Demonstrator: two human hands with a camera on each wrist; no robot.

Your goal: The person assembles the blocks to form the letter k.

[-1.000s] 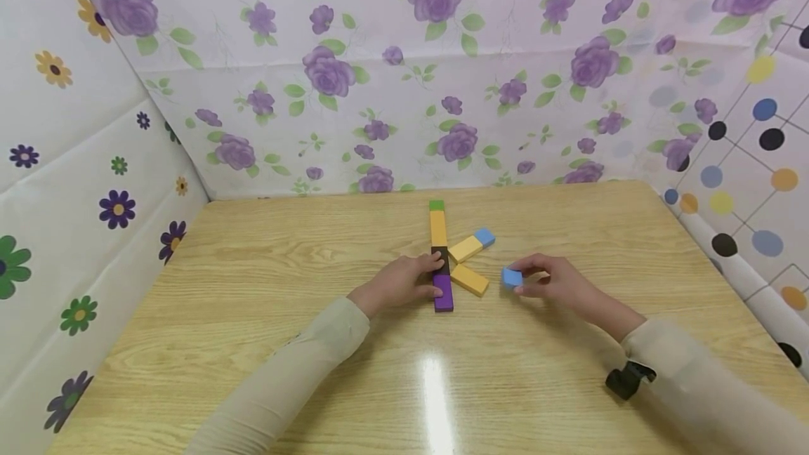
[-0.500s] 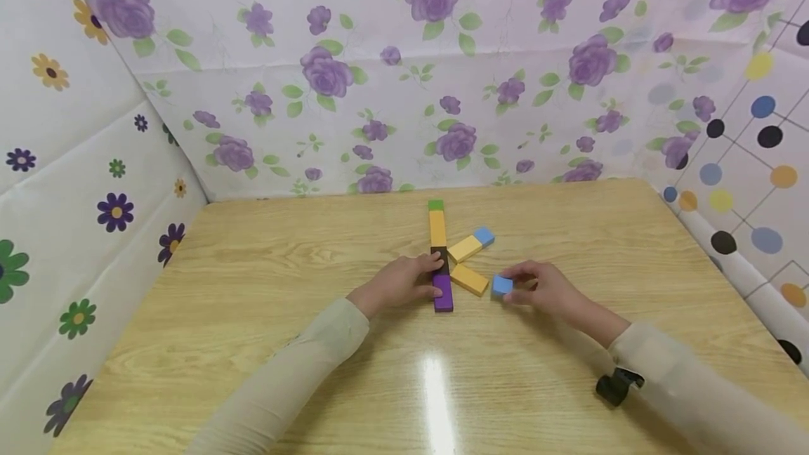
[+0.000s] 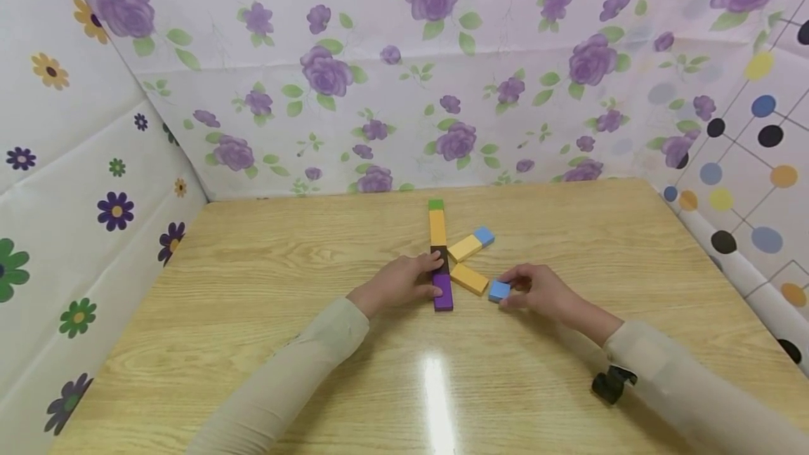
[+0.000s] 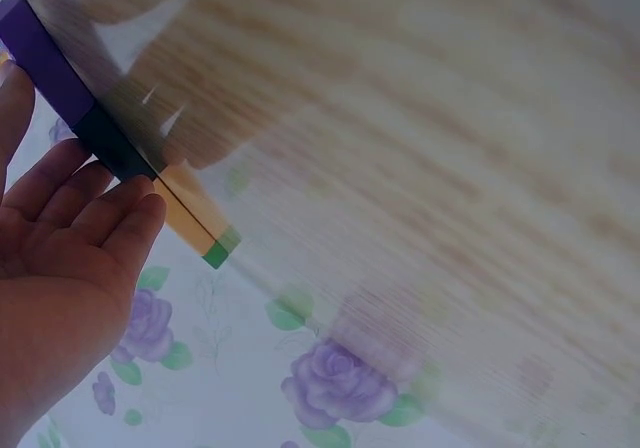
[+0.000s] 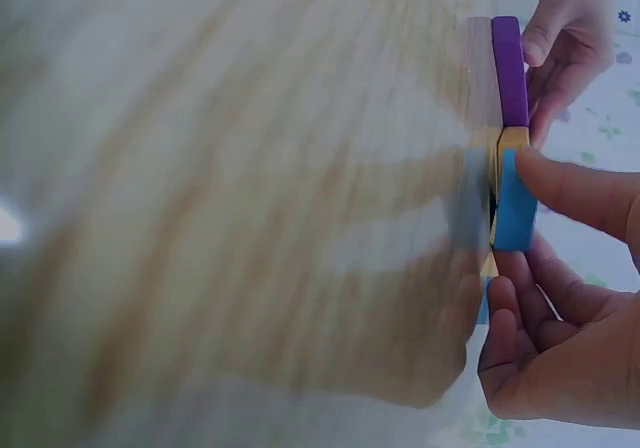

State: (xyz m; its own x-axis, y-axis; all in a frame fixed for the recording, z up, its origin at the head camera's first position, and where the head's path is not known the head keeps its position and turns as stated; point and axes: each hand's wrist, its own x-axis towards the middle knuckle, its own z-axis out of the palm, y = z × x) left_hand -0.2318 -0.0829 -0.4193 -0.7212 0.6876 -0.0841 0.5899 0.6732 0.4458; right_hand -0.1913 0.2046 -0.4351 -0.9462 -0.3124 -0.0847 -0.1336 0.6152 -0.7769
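Note:
My right hand (image 3: 543, 292) pinches a small blue block (image 3: 498, 291) between thumb and fingers, on the table at the outer end of a slanting orange block (image 3: 469, 279). My left hand (image 3: 397, 283) rests against a straight column of blocks, fingertips on the black block (image 3: 444, 267) and thumb at the purple block (image 3: 444, 299). Farther up that column lie an orange block (image 3: 437, 228) and a green block (image 3: 436, 204). A yellow block (image 3: 465, 248) slants up and right from the black one, tipped by another blue block (image 3: 484, 236).
The wooden table (image 3: 284, 244) has a bright light reflection near its front. A purple-flowered sheet (image 3: 379, 62) hangs behind it, with patterned sheets at both sides. A black strap device (image 3: 609, 385) sits at the right sleeve.
My right hand has moved left and slightly nearer, bringing the blue block from apart to the end of the lower orange block. The left hand has stayed on the column.

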